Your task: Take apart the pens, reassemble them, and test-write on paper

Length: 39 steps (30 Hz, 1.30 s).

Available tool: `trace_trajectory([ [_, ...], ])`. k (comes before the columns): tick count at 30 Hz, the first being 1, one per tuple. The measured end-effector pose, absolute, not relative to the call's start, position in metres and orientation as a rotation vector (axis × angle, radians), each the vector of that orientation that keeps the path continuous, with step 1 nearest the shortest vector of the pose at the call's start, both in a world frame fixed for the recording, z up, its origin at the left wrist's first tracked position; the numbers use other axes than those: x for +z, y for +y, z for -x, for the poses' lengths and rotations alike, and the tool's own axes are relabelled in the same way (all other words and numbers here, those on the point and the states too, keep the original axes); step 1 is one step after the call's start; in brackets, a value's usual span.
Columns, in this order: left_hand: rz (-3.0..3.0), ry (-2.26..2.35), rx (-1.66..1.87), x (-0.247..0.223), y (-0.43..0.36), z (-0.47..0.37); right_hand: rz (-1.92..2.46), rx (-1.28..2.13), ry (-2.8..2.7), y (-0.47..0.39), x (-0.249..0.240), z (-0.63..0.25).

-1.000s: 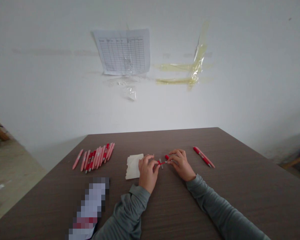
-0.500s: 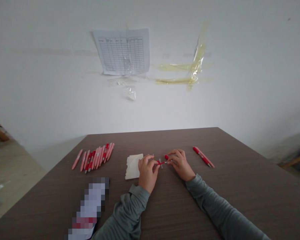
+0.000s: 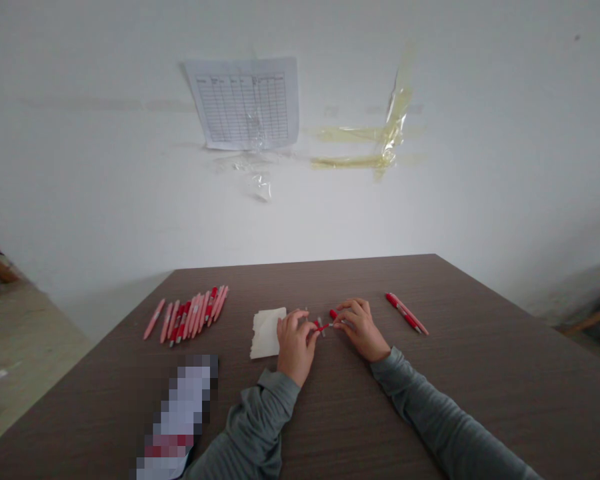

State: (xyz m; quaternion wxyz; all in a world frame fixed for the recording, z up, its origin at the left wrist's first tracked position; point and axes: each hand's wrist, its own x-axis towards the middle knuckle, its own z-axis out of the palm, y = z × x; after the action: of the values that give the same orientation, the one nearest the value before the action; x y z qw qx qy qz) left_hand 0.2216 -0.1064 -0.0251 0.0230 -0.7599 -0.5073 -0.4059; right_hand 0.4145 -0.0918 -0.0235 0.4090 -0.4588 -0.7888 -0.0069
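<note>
Between my two hands runs a slim red pen part with a silvery end towards the right. My left hand is closed in a pinch on its red end. The fingertips of my right hand pinch the silvery end; the exact grip is partly hidden. A thicker red pen piece shows just beyond my right fingertips. Small greyish pieces lie behind the slim part, too small to name. Close by my left hand, a torn-edged cream paper lies on the table.
A row of pink and red pens lies at the table's left. Two more pens, one red and one pink, lie at the right. A blurred-out flat object is at the front left. The brown table meets a white wall.
The silvery end of the slim pen part shows slightly less between my hands, and the part sits marginally closer to my right fingers. Otherwise both hands keep their places.
</note>
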Motion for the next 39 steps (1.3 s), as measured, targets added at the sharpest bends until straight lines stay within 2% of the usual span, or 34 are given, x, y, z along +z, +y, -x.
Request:
trace_trajectory([
  [15,2.382,-1.566,-1.218,-0.024,-0.106,-0.222,1.147,0.009,-1.997,-0.094,-0.020,-0.414],
  [29,2.442,-1.415,-1.396,-0.036,-0.098,-0.222,1.052,0.076,-2.030,-0.093,-0.024,-0.411],
  [39,2.395,-1.564,-1.364,-0.036,-0.097,-0.221,1.043,0.124,-2.017,-0.092,-0.026,-0.412],
])
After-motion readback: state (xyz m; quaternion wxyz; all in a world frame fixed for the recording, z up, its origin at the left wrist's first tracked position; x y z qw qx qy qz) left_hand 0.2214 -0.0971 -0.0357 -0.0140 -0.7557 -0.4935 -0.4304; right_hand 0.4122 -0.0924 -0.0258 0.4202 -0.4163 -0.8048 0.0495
